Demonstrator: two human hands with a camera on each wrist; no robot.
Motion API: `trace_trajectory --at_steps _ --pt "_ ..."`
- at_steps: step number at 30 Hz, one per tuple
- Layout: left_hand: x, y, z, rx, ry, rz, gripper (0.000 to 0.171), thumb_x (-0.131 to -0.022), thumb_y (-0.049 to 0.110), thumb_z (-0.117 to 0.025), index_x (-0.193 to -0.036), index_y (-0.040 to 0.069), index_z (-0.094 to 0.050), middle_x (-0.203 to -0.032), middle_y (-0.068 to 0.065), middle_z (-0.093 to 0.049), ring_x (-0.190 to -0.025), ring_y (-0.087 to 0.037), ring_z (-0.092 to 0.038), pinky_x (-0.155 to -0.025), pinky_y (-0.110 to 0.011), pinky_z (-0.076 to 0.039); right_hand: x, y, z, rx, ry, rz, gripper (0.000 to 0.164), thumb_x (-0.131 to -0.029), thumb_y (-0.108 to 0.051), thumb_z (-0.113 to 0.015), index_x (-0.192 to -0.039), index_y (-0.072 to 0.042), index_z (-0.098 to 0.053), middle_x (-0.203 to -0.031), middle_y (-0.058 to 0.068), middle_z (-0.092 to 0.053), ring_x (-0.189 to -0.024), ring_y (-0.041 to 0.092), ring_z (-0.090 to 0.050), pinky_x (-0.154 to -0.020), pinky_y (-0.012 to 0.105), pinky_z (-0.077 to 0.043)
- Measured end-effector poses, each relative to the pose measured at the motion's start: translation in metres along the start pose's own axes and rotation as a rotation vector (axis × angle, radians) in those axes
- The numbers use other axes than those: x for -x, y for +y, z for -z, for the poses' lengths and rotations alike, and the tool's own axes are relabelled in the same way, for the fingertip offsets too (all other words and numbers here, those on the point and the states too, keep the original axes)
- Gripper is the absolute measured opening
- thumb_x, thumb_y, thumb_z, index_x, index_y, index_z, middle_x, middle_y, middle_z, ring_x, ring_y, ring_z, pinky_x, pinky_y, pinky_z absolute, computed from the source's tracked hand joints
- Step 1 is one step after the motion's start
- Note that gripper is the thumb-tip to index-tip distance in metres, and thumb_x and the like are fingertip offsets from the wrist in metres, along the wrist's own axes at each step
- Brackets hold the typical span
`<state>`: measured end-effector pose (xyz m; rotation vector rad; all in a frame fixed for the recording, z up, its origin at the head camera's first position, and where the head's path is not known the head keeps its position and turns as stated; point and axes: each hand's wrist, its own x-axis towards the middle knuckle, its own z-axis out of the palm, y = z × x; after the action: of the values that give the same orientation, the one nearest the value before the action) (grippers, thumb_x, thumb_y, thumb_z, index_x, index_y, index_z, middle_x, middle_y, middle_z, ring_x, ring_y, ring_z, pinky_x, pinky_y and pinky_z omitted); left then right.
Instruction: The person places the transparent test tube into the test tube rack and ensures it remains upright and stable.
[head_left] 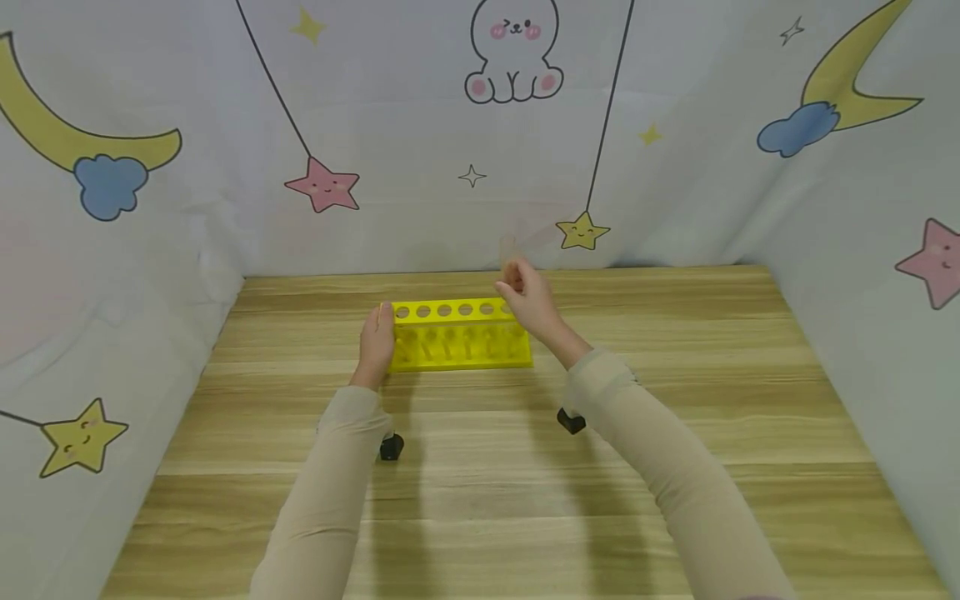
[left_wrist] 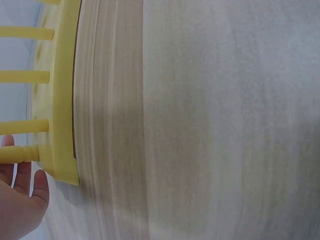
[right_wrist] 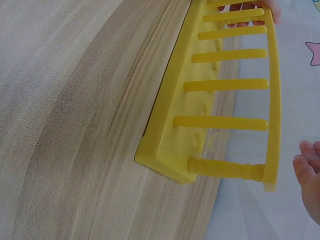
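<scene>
A yellow test tube rack (head_left: 461, 354) stands on the wooden table, with a row of round holes along its top and posts below. My left hand (head_left: 377, 337) grips the rack's left end; in the left wrist view its fingers (left_wrist: 22, 177) lie round the end post. Over the rack's right end is my right hand (head_left: 534, 304), thumb and fingers pinched together around a clear test tube (head_left: 507, 247). The tube is faint and sticks up above the fingers. In the right wrist view, the right hand (right_wrist: 311, 185) is beside the rack's top bar (right_wrist: 274, 100).
The wood-grain table (head_left: 480, 467) spreads out in front of the rack. White cloth (head_left: 420, 225) printed with stars and moons closes off the back and both sides, close behind the rack. Small black wrist devices (head_left: 572, 421) hang beneath the sleeves.
</scene>
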<state>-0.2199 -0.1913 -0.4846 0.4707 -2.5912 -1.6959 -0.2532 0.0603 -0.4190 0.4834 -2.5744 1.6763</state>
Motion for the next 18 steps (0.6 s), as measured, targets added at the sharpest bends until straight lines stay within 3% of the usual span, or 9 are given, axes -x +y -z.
trace_trajectory --at_steps 5,12,18 --pt "-0.0016 -0.0019 0.0011 -0.012 -0.008 0.012 0.063 -0.091 0.055 -0.017 -0.115 0.003 -0.041 -0.114 -0.017 -0.044 -0.107 -0.027 -0.039 -0.095 -0.045 -0.033 0.0006 0.0011 -0.0013 0.0 0.018 0.011 0.016 -0.088 -0.018 -0.054 -0.092 -0.005 -0.044 -0.082 0.009 -0.046 -0.081 0.02 -0.048 -0.075 0.029 -0.046" --pt "-0.0027 -0.0034 -0.0003 -0.013 0.005 -0.019 0.053 -0.092 0.053 -0.017 -0.097 0.005 -0.04 -0.091 -0.01 -0.039 -0.092 -0.025 -0.037 -0.08 -0.037 -0.033 0.0 0.0026 -0.0029 0.031 0.001 -0.037 0.016 -0.088 -0.013 -0.053 -0.096 -0.003 -0.045 -0.084 0.009 -0.048 -0.082 0.02 -0.049 -0.075 0.028 -0.046" --pt "-0.0024 -0.0034 -0.0007 -0.008 0.01 -0.027 0.048 -0.092 0.053 -0.017 -0.09 0.009 -0.038 -0.082 -0.006 -0.034 -0.085 -0.023 -0.036 -0.073 -0.034 -0.031 0.0026 0.003 -0.0035 0.006 0.013 -0.026 0.014 -0.088 -0.014 -0.054 -0.092 -0.005 -0.044 -0.08 0.008 -0.045 -0.078 0.019 -0.045 -0.071 0.027 -0.044"
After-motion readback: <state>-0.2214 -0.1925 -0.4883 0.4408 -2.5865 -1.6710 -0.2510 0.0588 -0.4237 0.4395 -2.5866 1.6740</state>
